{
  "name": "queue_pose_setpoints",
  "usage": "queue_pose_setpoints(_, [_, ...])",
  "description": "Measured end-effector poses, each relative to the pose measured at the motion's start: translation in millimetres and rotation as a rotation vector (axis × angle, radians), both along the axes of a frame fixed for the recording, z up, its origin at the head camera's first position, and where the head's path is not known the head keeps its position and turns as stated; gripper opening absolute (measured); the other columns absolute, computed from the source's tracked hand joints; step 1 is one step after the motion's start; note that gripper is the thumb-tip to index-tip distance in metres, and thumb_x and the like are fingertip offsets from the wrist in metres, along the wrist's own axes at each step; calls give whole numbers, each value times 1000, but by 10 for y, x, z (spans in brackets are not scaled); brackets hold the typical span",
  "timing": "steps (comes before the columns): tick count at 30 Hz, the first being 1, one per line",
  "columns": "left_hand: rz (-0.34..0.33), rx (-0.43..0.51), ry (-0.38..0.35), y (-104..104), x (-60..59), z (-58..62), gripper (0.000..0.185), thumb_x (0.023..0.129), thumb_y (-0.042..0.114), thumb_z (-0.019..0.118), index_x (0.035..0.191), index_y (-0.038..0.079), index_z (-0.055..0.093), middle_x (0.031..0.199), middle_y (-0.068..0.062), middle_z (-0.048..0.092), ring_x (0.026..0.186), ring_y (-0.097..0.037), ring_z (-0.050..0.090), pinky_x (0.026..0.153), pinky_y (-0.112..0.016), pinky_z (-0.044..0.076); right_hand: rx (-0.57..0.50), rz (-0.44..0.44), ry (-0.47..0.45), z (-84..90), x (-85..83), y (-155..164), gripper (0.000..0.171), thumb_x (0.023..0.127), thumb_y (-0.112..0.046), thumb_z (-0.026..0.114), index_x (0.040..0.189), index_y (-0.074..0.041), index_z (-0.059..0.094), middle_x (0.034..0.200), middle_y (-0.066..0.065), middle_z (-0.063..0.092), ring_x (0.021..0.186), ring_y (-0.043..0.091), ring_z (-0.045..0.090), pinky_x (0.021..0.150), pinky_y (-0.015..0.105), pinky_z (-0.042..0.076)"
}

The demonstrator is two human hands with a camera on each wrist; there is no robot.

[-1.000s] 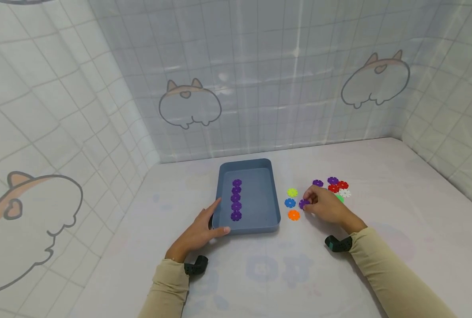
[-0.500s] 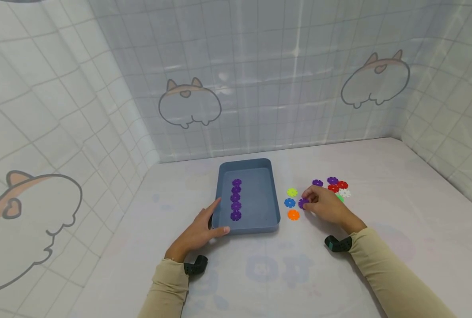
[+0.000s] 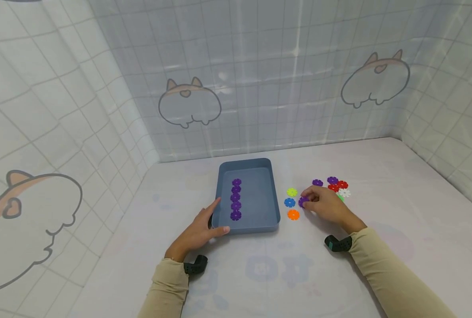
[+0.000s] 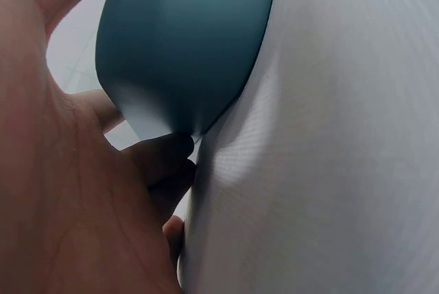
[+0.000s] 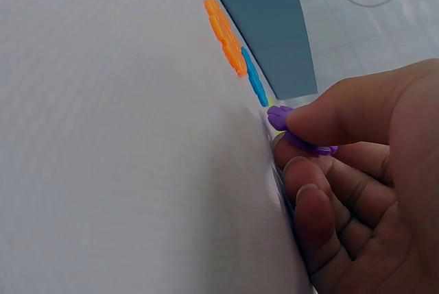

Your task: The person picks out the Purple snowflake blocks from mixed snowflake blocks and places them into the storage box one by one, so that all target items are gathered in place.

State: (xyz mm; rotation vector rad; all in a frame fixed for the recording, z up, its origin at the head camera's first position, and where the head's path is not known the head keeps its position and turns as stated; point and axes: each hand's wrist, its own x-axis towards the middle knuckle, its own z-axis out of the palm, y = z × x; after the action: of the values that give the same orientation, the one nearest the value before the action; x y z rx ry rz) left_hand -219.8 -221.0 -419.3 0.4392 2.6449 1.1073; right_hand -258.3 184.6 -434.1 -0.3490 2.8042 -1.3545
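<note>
Between thumb and fingertips my right hand (image 3: 325, 204) pinches a purple snowflake disc (image 3: 303, 202), low over the table right of the blue-grey tray (image 3: 259, 230). The right wrist view shows this disc tilted, its edge partly behind the thumb. My left hand (image 3: 198, 229) grips the tray's near left corner, thumb at the near rim and fingers along the left side; in the left wrist view its fingers curl against the tray wall (image 4: 185, 40). Inside the tray, a column of several purple snowflake discs (image 3: 236, 197) lies toward the left.
Yellow (image 3: 292, 192), blue (image 3: 289, 202) and orange discs (image 3: 293, 214) lie between tray and right hand. Beyond that hand are purple discs (image 3: 333, 180), red discs (image 3: 342, 184), a white disc (image 3: 345, 193) and a partly hidden green one. Tile-patterned sheets rise behind and at both sides.
The purple disc in my right hand has tilted and risen very slightly. My left hand stays on the tray corner.
</note>
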Motion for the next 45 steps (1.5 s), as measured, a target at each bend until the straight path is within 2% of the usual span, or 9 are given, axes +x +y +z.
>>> queue_pose_setpoints(10, [5, -4, -3, 1, -4, -3, 98, 90, 56, 68, 163, 29, 8, 167, -6, 10, 151, -41, -5, 116, -66, 4, -7, -18, 11, 31, 5, 0, 23, 95, -12, 68, 117, -8, 71, 93, 4, 64, 87, 23, 58, 74, 33, 52])
queue_pose_setpoints(19, [8, -1, -4, -4, -8, -19, 98, 90, 56, 68, 163, 29, 9, 167, -6, 10, 151, -41, -4, 116, -66, 5, -42, -35, -22, 71, 25, -12, 23, 97, -12, 64, 118, -6, 70, 95, 6, 68, 84, 24, 58, 71, 34, 53])
queue_pose_setpoints(34, [5, -10, -2, 8, -3, 25, 98, 90, 56, 68, 163, 29, 8, 167, -7, 10, 151, -41, -4, 116, -66, 4, -50, -41, 2, 78, 24, -40, 21, 97, -13, 67, 117, -6, 70, 96, 5, 70, 89, 24, 63, 79, 35, 56])
queue_pose_setpoints(45, [5, -20, -4, 6, -10, 23, 98, 90, 56, 67, 163, 28, 8, 167, -7, 10, 151, -41, -3, 116, -65, 5, -100, -41, -5, 79, 24, -78, 23, 98, -11, 65, 119, -4, 69, 99, 8, 70, 82, 22, 64, 75, 33, 57])
